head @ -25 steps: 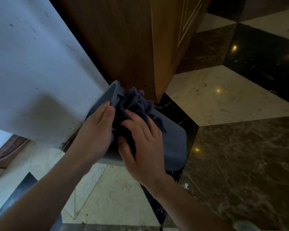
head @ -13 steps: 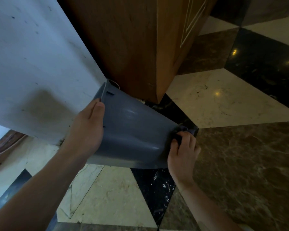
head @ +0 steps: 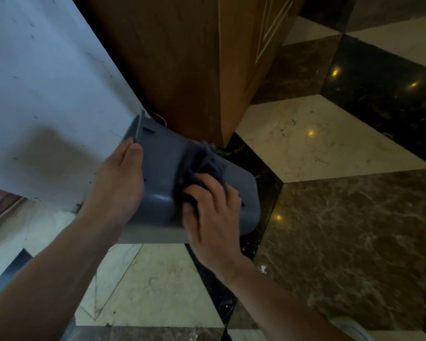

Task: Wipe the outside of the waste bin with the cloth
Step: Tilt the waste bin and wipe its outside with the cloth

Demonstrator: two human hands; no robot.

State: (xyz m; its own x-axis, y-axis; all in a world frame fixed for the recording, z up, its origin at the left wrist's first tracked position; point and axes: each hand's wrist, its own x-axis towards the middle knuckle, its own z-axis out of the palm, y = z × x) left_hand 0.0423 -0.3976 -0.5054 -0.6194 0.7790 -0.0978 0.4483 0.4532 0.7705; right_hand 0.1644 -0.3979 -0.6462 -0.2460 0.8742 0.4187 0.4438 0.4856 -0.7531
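A grey plastic waste bin (head: pixel 162 178) is held tipped on its side above a polished stone floor (head: pixel 354 230), its open rim turned up and to the left toward a white wall (head: pixel 47 94) and its closed base pointing down to the right. The left hand (head: pixel 119 185) is closed over the rim end, thumb lying along the outer side of the bin and the fingers hidden beyond the lip. The right hand (head: pixel 212 217) presses a crumpled dark blue-grey cloth (head: pixel 202 163) flat against the bin's outer wall near the middle, its fingers bent over the bunched fabric and the thumb on the near side; the cloth spreads up past the fingertips across the curve of the bin. Behind the bin stands a brown wooden cabinet (head: pixel 182 70) whose corner comes down just beside the bin's upper edge, with a pale inlaid line on its right face. The wall is scuffed with small dark marks, and a soft shadow lies across its lower part. The floor is laid in large angled slabs of cream, brown-veined and black marble, glossy enough to carry several small reflected lights. Grit and dark specks gather where the wall meets the floor, under the left wrist. Both forearms are bare.
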